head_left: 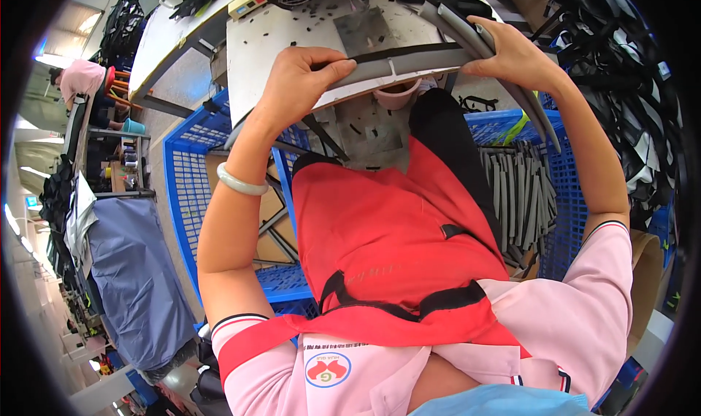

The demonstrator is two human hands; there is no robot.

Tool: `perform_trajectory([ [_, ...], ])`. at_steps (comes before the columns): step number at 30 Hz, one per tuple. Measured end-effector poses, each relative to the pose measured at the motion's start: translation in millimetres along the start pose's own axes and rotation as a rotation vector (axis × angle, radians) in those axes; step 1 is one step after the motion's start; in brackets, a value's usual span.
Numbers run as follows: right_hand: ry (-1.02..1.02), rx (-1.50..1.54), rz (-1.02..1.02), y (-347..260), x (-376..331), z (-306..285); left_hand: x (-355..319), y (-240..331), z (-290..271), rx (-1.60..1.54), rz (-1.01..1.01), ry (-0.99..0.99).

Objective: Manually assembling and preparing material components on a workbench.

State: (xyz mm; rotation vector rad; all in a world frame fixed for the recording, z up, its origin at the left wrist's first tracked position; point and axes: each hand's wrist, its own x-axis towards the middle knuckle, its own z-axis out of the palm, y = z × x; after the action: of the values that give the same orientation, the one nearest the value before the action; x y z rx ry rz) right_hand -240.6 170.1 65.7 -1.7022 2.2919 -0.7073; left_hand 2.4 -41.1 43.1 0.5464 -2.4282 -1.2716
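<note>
A long grey strip with a black edge (409, 60) stretches between my two hands, above the near edge of the white table (285, 30). My left hand (307, 80), with a pale bangle (241, 181) on its wrist, pinches the strip's left part between thumb and fingers. At the right, my right hand (507, 54) closes around the strip where it meets other grey strips (456, 27). These bend over the table's right side and hang down past my wrist. A small white mark crosses the held strip near its middle.
Blue plastic crates (186, 204) stand on both sides of my red apron (380, 226); the right one holds many grey strips (520, 189). A pink bowl (396, 94) sits beneath the table. Black straps (621, 87) pile at the right. Another person (82, 80) is far left.
</note>
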Motion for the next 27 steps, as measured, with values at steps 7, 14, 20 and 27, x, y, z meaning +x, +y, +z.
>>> perform_trajectory([
  [7, -0.051, 0.076, 0.038, 8.4, 35.0, -6.7, 28.4, -1.9, -13.7, 0.029, -0.088, 0.032],
  [14, -0.066, 0.052, -0.004, 25.0, 62.6, -4.5, 49.8, -14.5, -16.8, 0.015, -0.129, 0.077],
  [20, -0.073, 0.088, -0.037, 25.1, 71.7, -8.0, 53.8, -13.2, -22.7, 0.023, -0.158, 0.064],
  [27, -0.061, 0.164, -0.114, 28.1, 89.4, -6.1, 68.2, -20.7, -23.3, 0.025, -0.154, 0.076],
])
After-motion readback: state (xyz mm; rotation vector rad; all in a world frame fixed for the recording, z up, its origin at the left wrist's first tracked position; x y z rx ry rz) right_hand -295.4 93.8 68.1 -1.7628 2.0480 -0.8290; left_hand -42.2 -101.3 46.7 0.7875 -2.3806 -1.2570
